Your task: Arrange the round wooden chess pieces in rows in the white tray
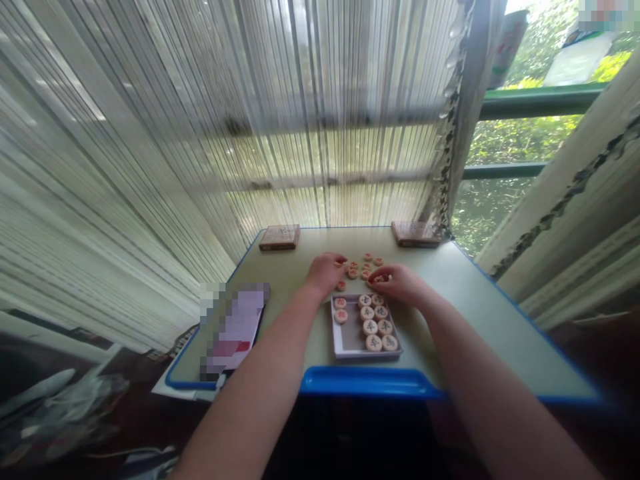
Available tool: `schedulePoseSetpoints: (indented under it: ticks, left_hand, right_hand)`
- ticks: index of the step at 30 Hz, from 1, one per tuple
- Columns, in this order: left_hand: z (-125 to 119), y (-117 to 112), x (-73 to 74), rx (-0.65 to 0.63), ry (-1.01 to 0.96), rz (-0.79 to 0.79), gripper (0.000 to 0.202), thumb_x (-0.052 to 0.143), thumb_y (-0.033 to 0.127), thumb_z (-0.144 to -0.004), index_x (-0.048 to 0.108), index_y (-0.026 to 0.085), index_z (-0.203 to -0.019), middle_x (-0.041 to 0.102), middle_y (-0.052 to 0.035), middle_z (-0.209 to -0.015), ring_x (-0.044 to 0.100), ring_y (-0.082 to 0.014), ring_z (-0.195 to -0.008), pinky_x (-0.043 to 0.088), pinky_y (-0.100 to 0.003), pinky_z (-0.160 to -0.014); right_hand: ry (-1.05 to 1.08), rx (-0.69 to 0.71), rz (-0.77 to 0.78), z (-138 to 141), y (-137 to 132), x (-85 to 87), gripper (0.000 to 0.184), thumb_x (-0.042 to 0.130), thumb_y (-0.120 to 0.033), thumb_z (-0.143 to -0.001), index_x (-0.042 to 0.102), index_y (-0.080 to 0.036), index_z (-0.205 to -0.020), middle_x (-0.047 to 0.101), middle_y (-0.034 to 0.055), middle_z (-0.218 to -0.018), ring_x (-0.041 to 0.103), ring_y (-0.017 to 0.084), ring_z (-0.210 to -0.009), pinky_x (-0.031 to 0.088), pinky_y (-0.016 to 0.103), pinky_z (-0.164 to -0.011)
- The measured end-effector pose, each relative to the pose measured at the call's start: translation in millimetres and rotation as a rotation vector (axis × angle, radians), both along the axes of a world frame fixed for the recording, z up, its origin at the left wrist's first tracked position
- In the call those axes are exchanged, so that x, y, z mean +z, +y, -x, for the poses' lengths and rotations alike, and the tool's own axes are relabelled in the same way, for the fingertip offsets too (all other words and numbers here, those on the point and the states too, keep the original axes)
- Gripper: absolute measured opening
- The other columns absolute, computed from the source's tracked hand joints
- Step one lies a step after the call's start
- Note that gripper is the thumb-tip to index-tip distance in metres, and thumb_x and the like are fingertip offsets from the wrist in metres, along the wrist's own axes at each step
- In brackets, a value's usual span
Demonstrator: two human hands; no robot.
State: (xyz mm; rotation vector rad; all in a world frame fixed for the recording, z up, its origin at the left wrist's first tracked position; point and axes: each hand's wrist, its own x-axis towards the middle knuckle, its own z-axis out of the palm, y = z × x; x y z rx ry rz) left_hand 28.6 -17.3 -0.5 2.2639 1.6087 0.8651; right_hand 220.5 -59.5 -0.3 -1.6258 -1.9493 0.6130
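Round wooden Chinese chess pieces with red characters [353, 273] lie loose on the table beyond the box. My left hand [326, 273] is at the left of this group, fingers curled round a red-marked piece [339, 265] that is partly covered. On the right side, my right hand [397, 283] has its thumb and fingers closed about a chess piece [379, 279], mostly hidden by the fingers. Just below both hands is a shallow open box [353, 347]. Two red-marked pieces [341, 316] sit in its left column, and several black-marked pieces [370, 327] fill two columns at its right.
The pale green table [480, 313] has a blue edge and a blue front tray [370, 381]. A phone [237, 330] lies at the left. Brown flat boxes stand at the back left [280, 237] and back right [416, 233]. String curtains [320, 133] hang behind.
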Motion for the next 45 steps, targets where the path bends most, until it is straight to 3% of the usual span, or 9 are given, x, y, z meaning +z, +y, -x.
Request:
schedulePoseSetpoints:
  ticks: [7,14,21,27,33,39,45]
  left_hand:
    - [0,-4,-0.4,-0.027,-0.027,0.005,0.023,0.060,0.032,-0.075,0.070,0.019,-0.090,0.069,-0.0042,-0.089,0.062,-0.0161,-0.080,0.047,-0.024,-0.076]
    - [-2,-11,3.0,-0.093,-0.045,0.073,0.024,0.060,0.032,-0.074,0.070,0.018,-0.092,0.070,-0.0041,-0.088,0.062,-0.0154,-0.077,0.047,-0.023,-0.072]
    - [-6,-12,3.1,-0.243,-0.077,0.143,0.026,0.061,0.034,-0.073,0.070,0.017,-0.091,0.071,-0.0043,-0.088,0.063,-0.0156,-0.077,0.048,-0.024,-0.071]
    - [-6,-13,4.3,-0.214,-0.066,0.135,0.026,0.061,0.035,-0.073,0.071,0.017,-0.089,0.071,-0.0048,-0.086,0.062,-0.0159,-0.075,0.048,-0.025,-0.070]
    - [-8,-14,4.8,-0.232,-0.072,0.110,0.027,0.061,0.035,-0.072,0.071,0.016,-0.088,0.071,-0.0054,-0.085,0.063,-0.0166,-0.075,0.048,-0.025,-0.069]
    - [-8,-18,7.7,-0.323,-0.240,0.182,0.036,0.063,0.045,-0.068,0.072,0.015,-0.087,0.071,-0.0065,-0.081,0.061,-0.0164,-0.071,0.046,-0.024,-0.061]
    - [-6,-18,6.9,-0.387,-0.510,0.326,0.037,0.070,0.037,-0.063,0.070,0.011,-0.089,0.070,-0.0094,-0.083,0.062,-0.0168,-0.073,0.047,-0.026,-0.064]
  right_hand:
    - [-0.076,-0.043,0.007,2,0,0.7,0.030,0.062,-0.042,-0.065,0.072,-0.021,-0.085,0.060,0.0006,-0.065,0.050,0.012,-0.056,0.035,0.022,-0.050]
    - [-0.015,-0.030,0.006,0,4,-4.3,0.029,0.063,-0.041,-0.063,0.072,-0.020,-0.082,0.064,0.0018,-0.071,0.054,0.014,-0.063,0.038,0.023,-0.056]
    - [0.040,-0.010,0.016,1,5,-5.8,0.030,0.063,-0.039,-0.063,0.070,-0.017,-0.082,0.062,0.0018,-0.070,0.053,0.014,-0.063,0.038,0.023,-0.055]
    - [0.014,-0.016,0.017,-1,9,-9.7,0.031,0.064,-0.031,-0.061,0.071,-0.018,-0.089,0.065,0.0022,-0.073,0.054,0.014,-0.064,0.039,0.023,-0.057]
    - [0.049,0.004,-0.007,0,12,-13.2,0.027,0.065,-0.035,-0.060,0.069,-0.017,-0.080,0.064,0.0029,-0.070,0.055,0.015,-0.062,0.040,0.024,-0.055]
    - [0.110,0.013,-0.209,7,3,-1.3,0.032,0.063,-0.041,-0.063,0.065,-0.016,-0.082,0.057,0.0016,-0.066,0.049,0.013,-0.058,0.037,0.023,-0.052]
    - [0.149,0.060,-0.428,12,0,0.3,0.026,0.062,-0.035,-0.065,0.064,-0.015,-0.081,0.056,0.0027,-0.068,0.047,0.013,-0.061,0.038,0.024,-0.055]
